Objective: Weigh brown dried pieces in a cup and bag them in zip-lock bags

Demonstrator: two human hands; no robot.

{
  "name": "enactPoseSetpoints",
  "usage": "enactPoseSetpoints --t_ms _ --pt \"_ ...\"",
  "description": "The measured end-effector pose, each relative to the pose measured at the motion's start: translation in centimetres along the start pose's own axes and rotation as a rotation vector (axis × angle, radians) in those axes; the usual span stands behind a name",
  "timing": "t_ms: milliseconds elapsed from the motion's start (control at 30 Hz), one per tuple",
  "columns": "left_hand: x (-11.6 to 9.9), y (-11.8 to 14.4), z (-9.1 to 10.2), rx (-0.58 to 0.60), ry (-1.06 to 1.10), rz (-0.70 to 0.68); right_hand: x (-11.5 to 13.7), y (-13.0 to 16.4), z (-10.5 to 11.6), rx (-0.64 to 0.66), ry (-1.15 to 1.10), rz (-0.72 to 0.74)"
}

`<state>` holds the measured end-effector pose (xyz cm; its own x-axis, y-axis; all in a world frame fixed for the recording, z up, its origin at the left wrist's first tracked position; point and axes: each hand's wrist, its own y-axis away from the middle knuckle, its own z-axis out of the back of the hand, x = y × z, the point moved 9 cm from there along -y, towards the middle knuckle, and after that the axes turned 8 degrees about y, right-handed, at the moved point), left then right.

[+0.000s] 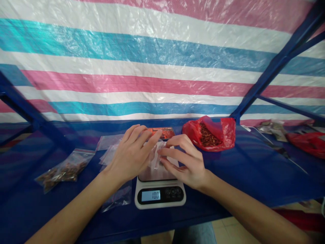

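A small clear plastic bag [157, 156] lies over the steel platform of a white kitchen scale [159, 196], whose display reads 10.0. My left hand [132, 154] rests on the bag's left side, fingers stretched across its top. My right hand [184, 161] pinches the bag's right side with thumb and fingers. What the bag holds is hidden under my hands. Just behind them sits a dark tray [165, 132] of reddish-brown pieces.
A red plastic bag [212, 134] of brown pieces stands open at the right of the scale. A filled clear bag [63, 171] lies far left, empty clear bags [109, 144] nearer. Blue shelf posts [276, 61] rise at both sides. Another red bag [308, 142] sits far right.
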<state>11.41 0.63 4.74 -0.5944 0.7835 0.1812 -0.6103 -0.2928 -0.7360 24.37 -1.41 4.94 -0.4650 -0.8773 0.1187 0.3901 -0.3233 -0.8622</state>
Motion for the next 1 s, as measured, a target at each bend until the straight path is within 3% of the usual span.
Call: enactPoseSetpoints --t_ms 100,333,767,1000 --pt "-0.1 0.1 -0.3 0.035 0.025 -0.017 0.4 0.1 0.1 0.006 0.063 0.073" --pt "-0.2 0.1 -0.2 0.008 0.124 0.028 0.1 -0.3 1.7 -0.12 0.106 0.006" --pt "0.1 0.2 -0.4 0.027 0.164 0.049 1.7 0.3 -0.6 0.09 0.151 0.235" --pt "-1.2 -0.1 0.7 -0.044 0.004 -0.079 3.1 -0.2 -4.9 0.397 0.361 0.332"
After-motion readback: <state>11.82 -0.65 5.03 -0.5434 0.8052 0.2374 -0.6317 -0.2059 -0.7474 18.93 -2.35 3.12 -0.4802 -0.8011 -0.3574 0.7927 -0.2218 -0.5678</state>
